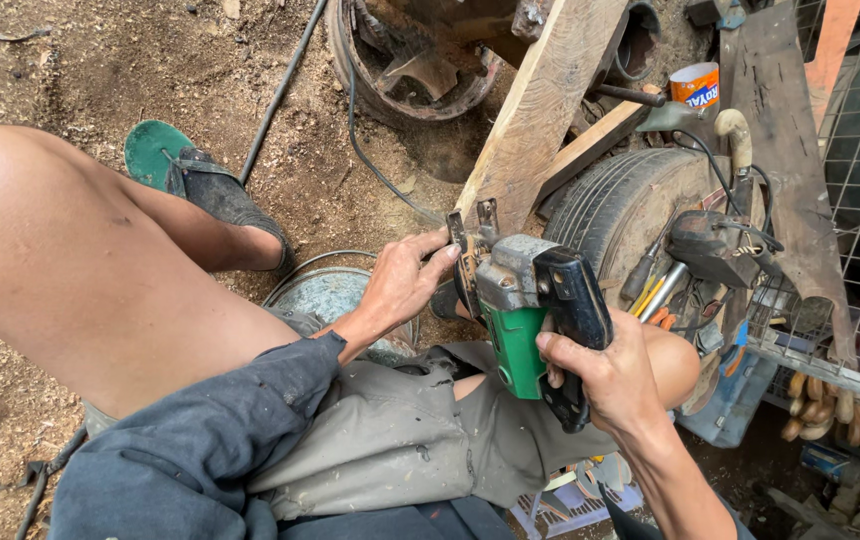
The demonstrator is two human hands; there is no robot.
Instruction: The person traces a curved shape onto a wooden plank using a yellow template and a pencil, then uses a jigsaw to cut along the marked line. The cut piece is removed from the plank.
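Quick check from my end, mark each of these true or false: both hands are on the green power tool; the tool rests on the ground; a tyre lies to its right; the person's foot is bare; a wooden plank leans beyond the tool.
1. Both hands are on the green power tool. True: the right hand grips its black handle and the left hand touches its front end.
2. The tool rests on the ground. False: it is held up above the lap.
3. A tyre lies to its right. True.
4. The foot is bare. False: it wears a green sandal.
5. A wooden plank leans beyond the tool. True.
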